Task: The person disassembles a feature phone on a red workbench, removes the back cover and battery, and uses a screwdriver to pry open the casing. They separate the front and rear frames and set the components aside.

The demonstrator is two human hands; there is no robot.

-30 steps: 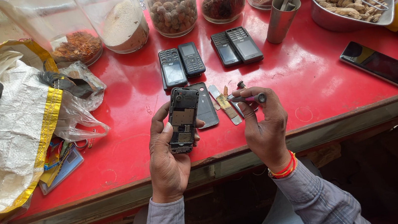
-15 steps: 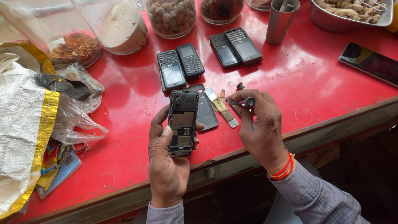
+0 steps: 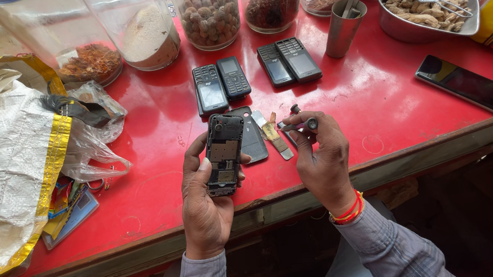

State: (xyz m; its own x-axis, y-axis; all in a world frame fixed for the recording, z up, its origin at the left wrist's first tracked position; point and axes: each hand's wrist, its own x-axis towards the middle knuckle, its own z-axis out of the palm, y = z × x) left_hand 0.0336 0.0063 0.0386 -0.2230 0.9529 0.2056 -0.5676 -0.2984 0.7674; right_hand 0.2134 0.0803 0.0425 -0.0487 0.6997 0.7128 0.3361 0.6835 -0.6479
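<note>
**On the red counter: an opened phone in one hand, a small tool in the other**

Above the near edge of the glossy red counter [image 3: 381,109], the left hand [image 3: 203,194] holds an opened black keypad phone with its back cover off [image 3: 224,154]. The phone lies upright along the palm, its inner boards facing up, and the fingers curl around both long sides. The right hand [image 3: 321,160] is just beside it, with the fingertips pinched on a small grey metal tool [image 3: 296,125] that points toward the left. An orange-red thread bracelet [image 3: 348,210] sits on the right wrist.

Just behind the opened phone, a dark plastic back cover [image 3: 251,136] lies flat on the counter, and next to it is a thin strip-shaped part with a yellowish middle [image 3: 272,134]. Further back lie two pairs of black keypad phones, one pair [image 3: 221,85] on the left and one pair [image 3: 288,61] on the right. A black flat smartphone [image 3: 465,84] lies well apart at the right. A steel cup [image 3: 342,26] and a steel bowl with pale dried roots [image 3: 424,7] stand at the back, beside a row of clear jars with spices [image 3: 209,11]. At the left rests a white woven bag with yellow edging [image 3: 6,168].
</note>
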